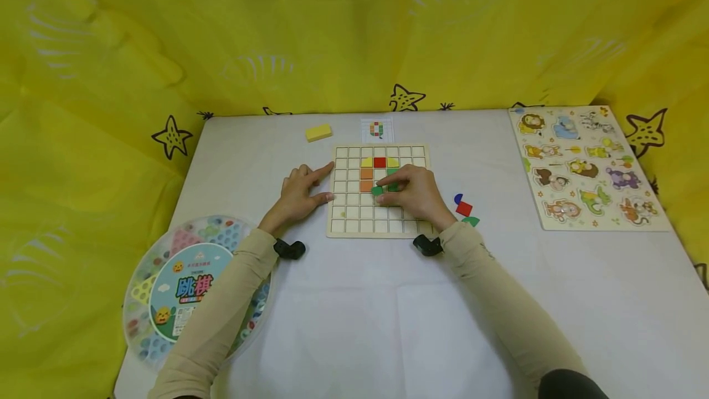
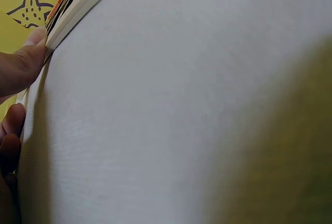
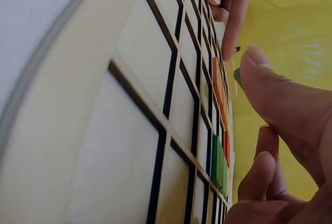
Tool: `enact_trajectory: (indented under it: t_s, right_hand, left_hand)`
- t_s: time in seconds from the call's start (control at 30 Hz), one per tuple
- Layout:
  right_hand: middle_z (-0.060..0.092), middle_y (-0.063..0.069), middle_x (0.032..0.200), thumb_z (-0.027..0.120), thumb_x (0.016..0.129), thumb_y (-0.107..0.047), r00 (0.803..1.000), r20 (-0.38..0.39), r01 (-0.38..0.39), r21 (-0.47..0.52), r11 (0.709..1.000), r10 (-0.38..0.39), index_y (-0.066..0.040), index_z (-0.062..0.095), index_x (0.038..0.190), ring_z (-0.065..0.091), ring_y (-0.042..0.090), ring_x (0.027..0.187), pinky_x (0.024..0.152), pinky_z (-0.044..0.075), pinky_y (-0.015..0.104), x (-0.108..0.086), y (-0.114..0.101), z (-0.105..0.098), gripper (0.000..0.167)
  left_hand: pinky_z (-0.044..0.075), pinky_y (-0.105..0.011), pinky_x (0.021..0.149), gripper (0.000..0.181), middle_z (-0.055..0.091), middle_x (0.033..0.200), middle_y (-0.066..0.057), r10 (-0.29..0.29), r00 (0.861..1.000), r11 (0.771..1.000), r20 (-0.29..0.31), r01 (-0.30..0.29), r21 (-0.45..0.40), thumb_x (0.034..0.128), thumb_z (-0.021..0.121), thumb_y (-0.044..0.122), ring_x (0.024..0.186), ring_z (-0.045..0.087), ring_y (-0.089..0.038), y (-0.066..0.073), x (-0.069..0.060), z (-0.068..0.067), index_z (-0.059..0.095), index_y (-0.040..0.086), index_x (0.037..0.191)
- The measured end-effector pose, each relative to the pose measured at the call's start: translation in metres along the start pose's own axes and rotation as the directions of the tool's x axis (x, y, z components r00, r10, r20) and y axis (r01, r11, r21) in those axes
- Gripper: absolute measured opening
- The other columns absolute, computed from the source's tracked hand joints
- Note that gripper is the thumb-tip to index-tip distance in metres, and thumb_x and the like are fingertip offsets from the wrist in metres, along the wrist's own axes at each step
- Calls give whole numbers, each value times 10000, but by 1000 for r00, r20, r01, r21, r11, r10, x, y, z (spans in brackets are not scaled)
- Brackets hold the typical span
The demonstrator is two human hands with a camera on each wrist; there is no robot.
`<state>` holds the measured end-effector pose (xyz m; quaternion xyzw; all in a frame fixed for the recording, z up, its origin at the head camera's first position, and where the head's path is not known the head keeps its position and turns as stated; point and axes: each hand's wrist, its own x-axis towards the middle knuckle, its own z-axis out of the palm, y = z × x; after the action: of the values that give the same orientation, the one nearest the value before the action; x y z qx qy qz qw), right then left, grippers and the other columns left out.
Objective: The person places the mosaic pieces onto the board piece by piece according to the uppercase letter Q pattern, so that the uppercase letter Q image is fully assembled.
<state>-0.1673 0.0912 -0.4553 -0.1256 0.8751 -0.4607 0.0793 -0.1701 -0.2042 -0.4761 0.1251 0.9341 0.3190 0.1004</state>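
Note:
A wooden grid board [image 1: 354,234] lies on the white table. My left hand [image 1: 300,194] is at its left edge, index finger and thumb outstretched and touching the rim. Over the grid, my right hand [image 1: 415,194] pinches a small green piece [image 1: 377,191] between thumb and fingers; in the right wrist view the green piece [image 3: 237,77] shows just past the thumb tip. Set in the cells are a red square [image 1: 379,162] between two yellow rounded pieces, orange squares [image 1: 367,173] down the left, and green squares [image 1: 393,172] down the right, partly hidden by my right hand.
A pattern card [image 1: 377,130] and a yellow block [image 1: 318,133] lie beyond the board. Right of it are loose pieces: blue, a red square [image 1: 464,209] and green. An animal puzzle [image 1: 587,168] lies far right. A round board-game case [image 1: 160,251] sits under my left forearm.

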Motion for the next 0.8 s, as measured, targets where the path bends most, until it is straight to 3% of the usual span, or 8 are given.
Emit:
enact_trajectory:
  t_s: [0.3, 0.57, 0.8]
  right_hand:
    - [689, 59, 924, 983, 760, -220, 999, 14, -31, -88, 996, 32, -141, 874, 1016, 540, 231, 786, 686, 411, 349, 3, -8, 13, 289]
    - [760, 44, 1037, 990, 752, -271, 999, 25, -34, -144, 989, 38, -161, 875, 1015, 601, 224, 911, 766, 443, 357, 3, -11, 19, 307]
    - [758, 31, 1063, 995, 745, -291, 997, 43, -56, -165, 985, 64, -184, 875, 1022, 630, 223, 954, 758, 473, 361, 3, -12, 21, 321]
  left_hand:
    - [216, -402, 874, 745, 480, 1045, -88, 4, 1000, 1000, 2, -4, 5, 983, 772, 297, 966, 360, -272, 0, -1, 0, 426, 231, 1639]
    - [221, -406, 880, 744, 481, 1051, -86, -8, 1000, 1000, 4, 8, 9, 985, 769, 300, 973, 365, -273, 0, 0, -1, 423, 237, 1641]
    - [225, -405, 870, 749, 484, 1042, -82, 0, 1000, 1000, -1, 0, 5, 977, 778, 294, 960, 363, -267, 1, 0, -1, 431, 224, 1636]
